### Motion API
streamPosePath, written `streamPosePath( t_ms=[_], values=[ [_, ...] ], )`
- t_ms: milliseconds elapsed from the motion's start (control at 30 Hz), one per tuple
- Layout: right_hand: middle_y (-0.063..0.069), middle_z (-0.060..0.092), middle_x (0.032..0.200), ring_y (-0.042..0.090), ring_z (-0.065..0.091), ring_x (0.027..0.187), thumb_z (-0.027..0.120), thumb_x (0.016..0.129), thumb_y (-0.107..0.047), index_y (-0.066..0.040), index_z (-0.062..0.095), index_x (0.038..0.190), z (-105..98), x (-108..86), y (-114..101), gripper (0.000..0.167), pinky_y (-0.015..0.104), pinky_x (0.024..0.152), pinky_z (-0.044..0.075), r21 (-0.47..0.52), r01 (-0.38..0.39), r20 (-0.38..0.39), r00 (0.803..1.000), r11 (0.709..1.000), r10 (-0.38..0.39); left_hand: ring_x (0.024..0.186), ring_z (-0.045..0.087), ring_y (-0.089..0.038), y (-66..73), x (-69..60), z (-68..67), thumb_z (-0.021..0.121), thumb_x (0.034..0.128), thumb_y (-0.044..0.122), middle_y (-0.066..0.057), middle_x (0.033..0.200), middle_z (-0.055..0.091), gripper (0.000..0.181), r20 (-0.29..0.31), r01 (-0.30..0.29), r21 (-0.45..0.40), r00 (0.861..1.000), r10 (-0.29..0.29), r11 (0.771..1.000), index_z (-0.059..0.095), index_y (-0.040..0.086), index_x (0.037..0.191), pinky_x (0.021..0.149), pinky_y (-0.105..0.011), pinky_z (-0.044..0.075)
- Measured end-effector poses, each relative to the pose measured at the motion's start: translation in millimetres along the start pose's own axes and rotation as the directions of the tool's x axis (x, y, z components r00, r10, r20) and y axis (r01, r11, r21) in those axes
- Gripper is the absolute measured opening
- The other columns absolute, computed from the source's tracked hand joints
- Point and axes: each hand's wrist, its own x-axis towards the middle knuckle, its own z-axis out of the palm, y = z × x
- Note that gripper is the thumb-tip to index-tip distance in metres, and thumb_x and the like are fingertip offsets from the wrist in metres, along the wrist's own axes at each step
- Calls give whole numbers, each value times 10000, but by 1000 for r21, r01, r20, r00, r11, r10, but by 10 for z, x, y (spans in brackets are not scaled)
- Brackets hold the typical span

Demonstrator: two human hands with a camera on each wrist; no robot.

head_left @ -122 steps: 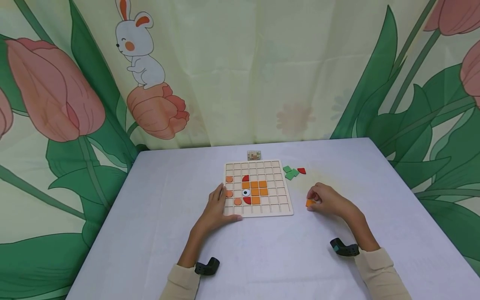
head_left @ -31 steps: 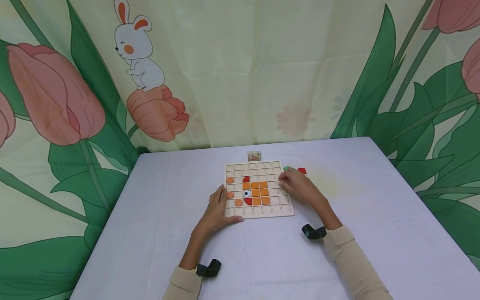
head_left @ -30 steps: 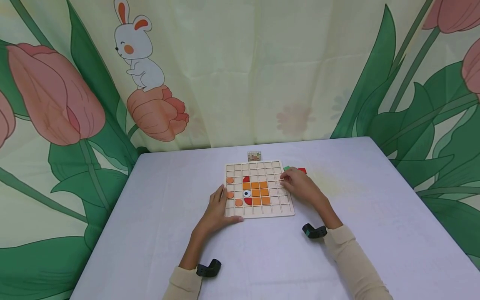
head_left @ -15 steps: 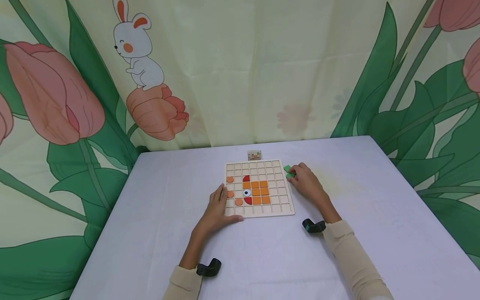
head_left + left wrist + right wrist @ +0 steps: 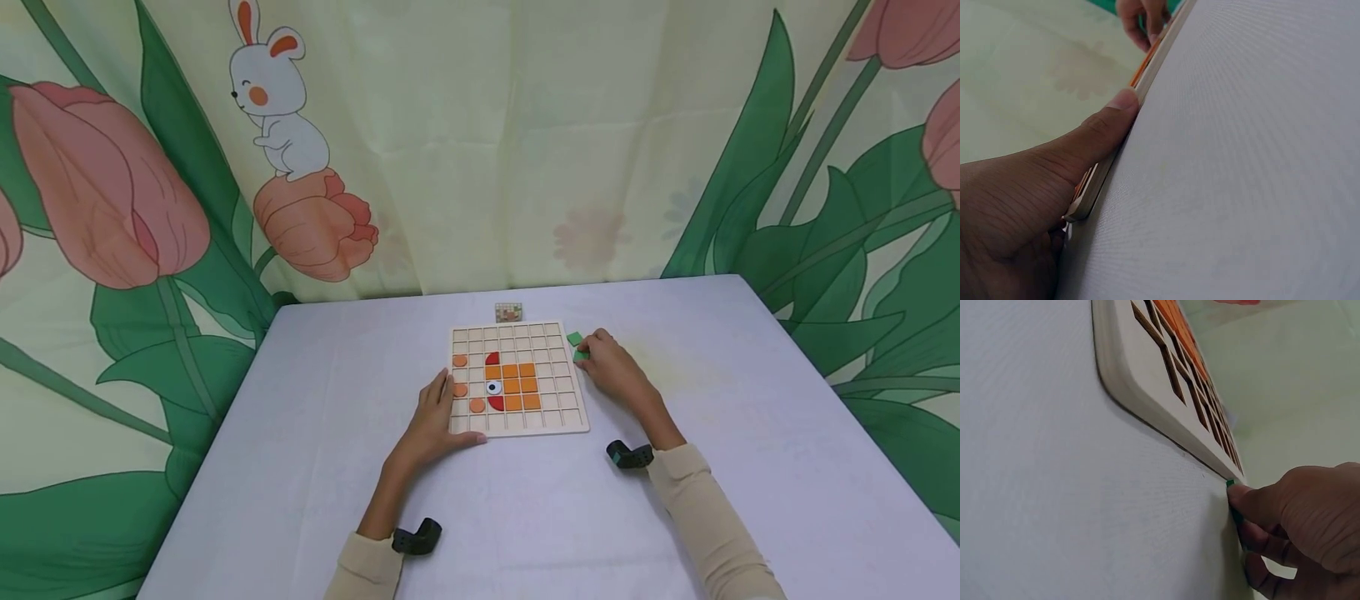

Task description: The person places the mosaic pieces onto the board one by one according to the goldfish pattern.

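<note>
A pale wooden grid board (image 5: 555, 422) lies on the table. In it sit several orange square tiles (image 5: 512, 386), red quarter-round pieces (image 5: 496, 403), a round eye piece (image 5: 493, 387) and orange discs (image 5: 477, 406). My left hand (image 5: 429, 425) rests at the board's near left corner, fingers straight along the left edge, thumb on the near edge; the left wrist view shows that thumb (image 5: 1107, 122) touching the rim. Right of the board, my right hand (image 5: 617, 367) pinches a green tile (image 5: 581, 356), its edge also visible in the right wrist view. Another green tile (image 5: 574, 338) lies just beyond.
A small patterned card or block (image 5: 508, 312) stands behind the board. The white-covered table (image 5: 525, 517) ends at a floral curtain (image 5: 480, 167) at the back. Black cameras sit on both wrists.
The orange tile held by my right hand 4.1 s ago now sits in the board's lower orange row. That hand moved left to the green tiles and pinches one. My left hand stays put.
</note>
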Motion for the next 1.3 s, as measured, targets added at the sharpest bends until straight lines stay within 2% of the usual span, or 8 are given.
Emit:
streamPosePath(
  t_ms=[167, 300, 533, 767, 933, 1100, 1300],
  values=[
    [255, 567, 1252, 342, 610, 1136, 636, 1062, -84, 115, 607, 1285, -9, 10, 21, 301, 506, 1000, 540, 18, 15, 10, 1000, 1000, -15, 1624, 164, -419, -10, 15, 0, 920, 799, 486, -206, 1781, 108, 1274, 6, -5, -4, 1000, 5, 1000, 161, -33, 1680, 1254, -574, 365],
    [239, 571, 1264, 330, 606, 1136, 637, 1066, -102, 97, 602, 1289, -18, 21, 34, 301, 507, 999, 538, 45, 47, -12, 999, 998, -46, 1622, 163, -423, -11, 19, -2, 917, 802, 483, -212, 1779, 108, 1271, 9, -5, -4, 1000, 5, 1000, 160, -40, 1678, 1253, -577, 364],
    [185, 589, 1321, 295, 598, 1125, 642, 1066, -137, 53, 619, 1297, -10, 101, -69, 300, 484, 1000, 531, 59, 118, -21, 993, 991, -117, 1624, 161, -422, -8, 8, -5, 916, 805, 482, -211, 1779, 109, 1265, 12, -12, -8, 1000, 12, 1000, 164, -42, 1676, 1257, -575, 359],
    [173, 589, 1304, 276, 589, 1093, 652, 1064, -144, 35, 641, 1293, 12, 285, -240, 290, 455, 1019, 544, 26, 114, 56, 992, 993, -115, 1628, 159, -412, -18, 10, 9, 916, 802, 498, -204, 1780, 115, 1267, 10, -12, -3, 1000, 12, 1000, 171, -30, 1679, 1263, -562, 355],
    [160, 576, 1330, 275, 587, 1133, 642, 1077, -178, 10, 630, 1325, 33, 402, -332, 311, 466, 1073, 538, -10, 103, 109, 989, 995, -102, 1623, 170, -414, -11, 8, 7, 917, 796, 499, -210, 1776, 125, 1269, 7, -7, 11, 1000, 7, 1000, 177, -34, 1678, 1257, -563, 365],
    [152, 575, 1334, 282, 584, 1172, 647, 1074, -181, -3, 632, 1338, 71, 485, -382, 319, 465, 1125, 524, -19, 96, 122, 988, 995, -93, 1620, 174, -417, -3, 11, 1, 918, 797, 499, -209, 1777, 122, 1271, 2, -9, 19, 1000, 9, 1000, 173, -32, 1680, 1256, -567, 365],
    [144, 570, 1345, 279, 591, 1167, 637, 1079, -177, -10, 641, 1330, 113, 531, -397, 301, 464, 1124, 525, -24, 100, 121, 988, 995, -97, 1620, 175, -415, -16, 12, 14, 917, 793, 507, -205, 1777, 125, 1275, 3, -2, 19, 1000, 1, 1000, 174, -25, 1682, 1252, -568, 373]
  ],
)
